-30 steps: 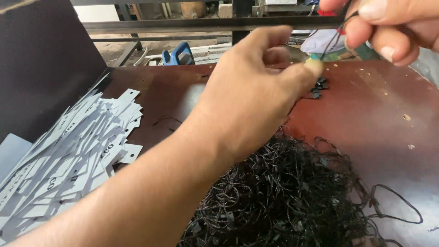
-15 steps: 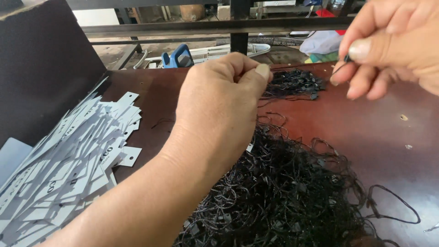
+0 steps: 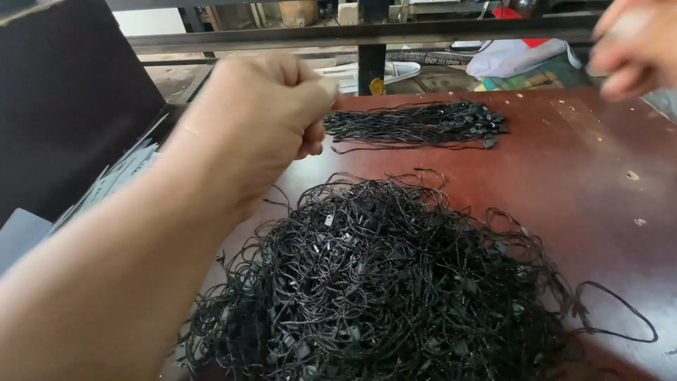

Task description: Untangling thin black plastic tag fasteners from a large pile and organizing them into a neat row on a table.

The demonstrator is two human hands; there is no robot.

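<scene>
Black string loops (image 3: 395, 282) heaped in tangled pile on near middle of red-brown worktop (image 3: 599, 176), no container around them. Neat bundle of same strings (image 3: 416, 125) lies straight at far middle, apart from pile. Left hand (image 3: 261, 120) raised above worktop left of bundle, fingers curled into fist; what it pinches cannot tell. Right hand (image 3: 635, 46) far right, blurred, fingers bent, grip unclear. Pale paper tags (image 3: 113, 180) along left edge.
</scene>
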